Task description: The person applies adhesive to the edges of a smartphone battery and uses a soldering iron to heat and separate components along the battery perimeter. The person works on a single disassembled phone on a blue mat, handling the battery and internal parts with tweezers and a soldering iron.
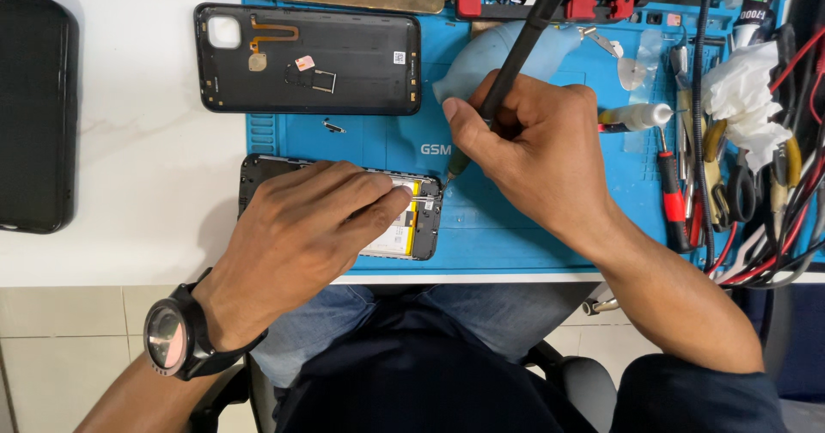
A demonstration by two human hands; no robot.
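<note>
- The left hand is lying flat, hiding most of the opened black phone with a yellow-edged battery at frame centre.
- The right hand's fingers are gripping a black pen-shaped tool; its tip is hard to make out.

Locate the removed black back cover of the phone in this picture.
In the head view, the back cover lies inner side up at the upper left, straddling the blue mat's left edge, just above the opened phone under the left hand.
</note>
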